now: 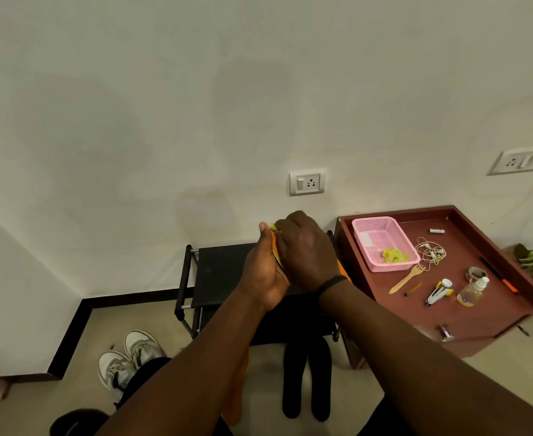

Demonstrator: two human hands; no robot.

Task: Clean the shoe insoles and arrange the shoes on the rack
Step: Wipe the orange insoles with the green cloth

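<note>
Arms reach out over rack [221, 272]. Left hand [263, 278] grip curls round orange insole [275, 251], holding it up. Right hand [306, 247] grip pinches green cloth [273, 226] at insole top. Rub slow, full length, hold insole firm. Black insoles [306, 379] wait on floor.

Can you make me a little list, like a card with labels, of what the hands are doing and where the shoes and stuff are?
left hand: holds an orange insole upright
right hand: rubs the insole with a yellow-green cloth
black insoles: two, flat on the floor
sneakers: grey-white pair on the floor, left of the rack
shoe rack: black, against the wall
pink basket: on the red-brown table
</note>
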